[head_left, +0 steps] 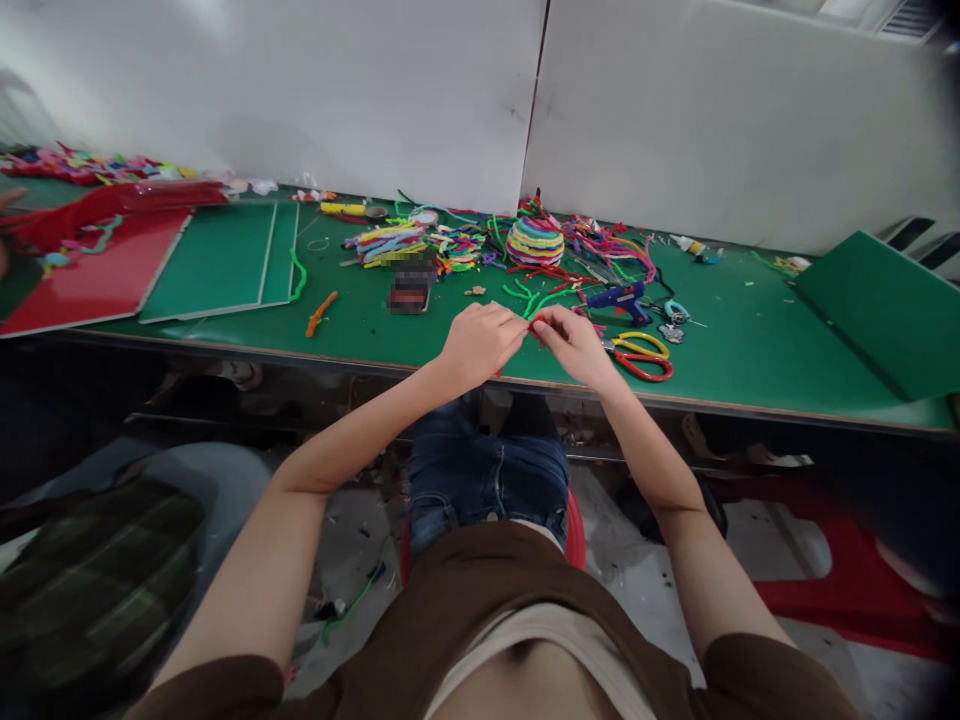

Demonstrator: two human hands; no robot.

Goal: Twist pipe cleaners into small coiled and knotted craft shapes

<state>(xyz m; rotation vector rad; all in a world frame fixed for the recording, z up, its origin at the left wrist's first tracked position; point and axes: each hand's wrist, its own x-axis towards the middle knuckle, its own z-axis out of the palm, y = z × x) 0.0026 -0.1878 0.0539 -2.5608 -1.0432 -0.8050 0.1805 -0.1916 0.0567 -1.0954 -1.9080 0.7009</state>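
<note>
My left hand [482,347] and my right hand [576,347] meet fingertip to fingertip over the table's front edge. Between them is a red pipe cleaner [535,323], pinched by both hands and mostly hidden by the fingers. Just beyond my fingers lie bent green pipe cleaners [531,297]. Scissors with yellow and red handles [643,368] rest beside my right hand, and a blue glue gun [621,300] lies behind them. To the left of my left hand is a dark phone [411,287], partly blurred out.
A ball wound in striped pipe cleaners [535,242] stands at the back, beside bundled colourful pipe cleaners [390,243]. Green boards [214,260] and a red board [97,275] lie left. An orange twisted piece [321,314] lies near them. A green panel [889,310] leans at right.
</note>
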